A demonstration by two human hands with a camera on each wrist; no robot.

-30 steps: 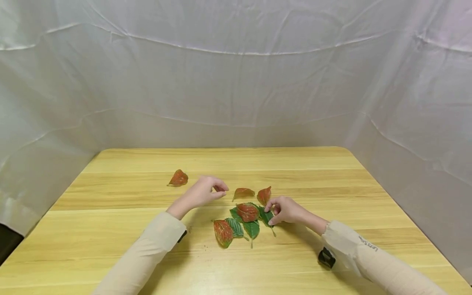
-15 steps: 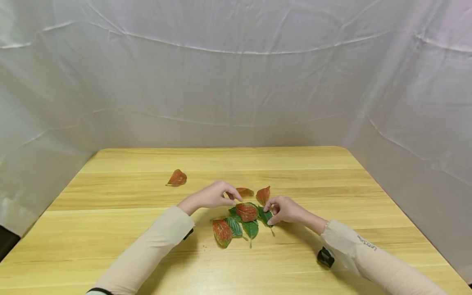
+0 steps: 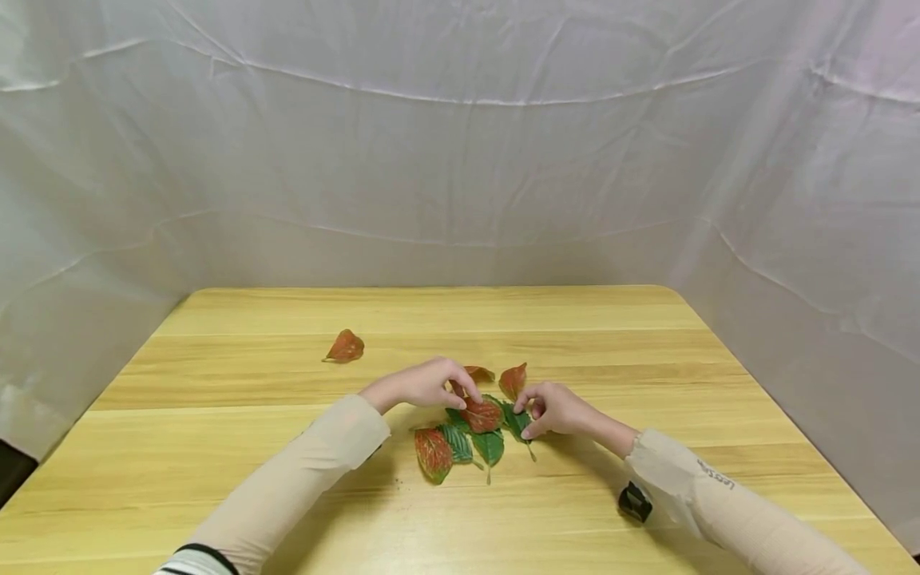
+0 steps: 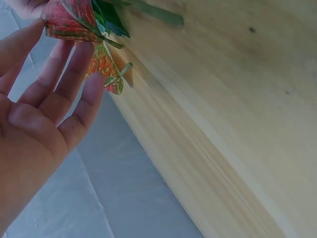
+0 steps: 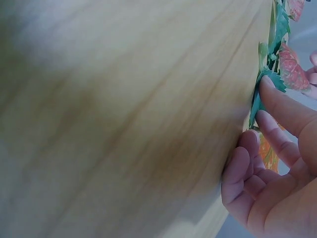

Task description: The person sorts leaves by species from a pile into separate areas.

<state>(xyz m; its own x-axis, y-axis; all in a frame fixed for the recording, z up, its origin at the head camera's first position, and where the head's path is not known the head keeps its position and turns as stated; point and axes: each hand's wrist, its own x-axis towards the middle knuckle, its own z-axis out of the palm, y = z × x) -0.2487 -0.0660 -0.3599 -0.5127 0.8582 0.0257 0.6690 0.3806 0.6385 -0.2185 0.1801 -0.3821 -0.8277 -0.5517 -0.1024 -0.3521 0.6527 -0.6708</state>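
My left hand (image 3: 434,385) pinches the left edge of a red leaf (image 3: 483,415) lying on top of the green leaves. In the left wrist view that red leaf (image 4: 74,20) sits between thumb and fingers. My right hand (image 3: 564,409) holds a dark green leaf (image 3: 516,421) at the pile's right side between thumb and forefinger. Its toothed edge shows in the right wrist view, where the green leaf (image 5: 272,79) stands against the thumb tip. Another green leaf (image 3: 489,447) and a ribbed green leaf (image 3: 458,444) lie in front, with a speckled red leaf (image 3: 434,455) on their left.
Behind the pile lie a curled red leaf (image 3: 480,374), partly covered by my left hand, and an upright-looking red leaf (image 3: 513,381). One red leaf (image 3: 346,346) lies apart at the back left. The wooden table (image 3: 216,383) is enclosed by pale cloth walls (image 3: 460,176).
My left hand has moved right and toward me, from bare table left of the pile to the red leaf on top, which it now pinches. My right hand stays on the green leaf.
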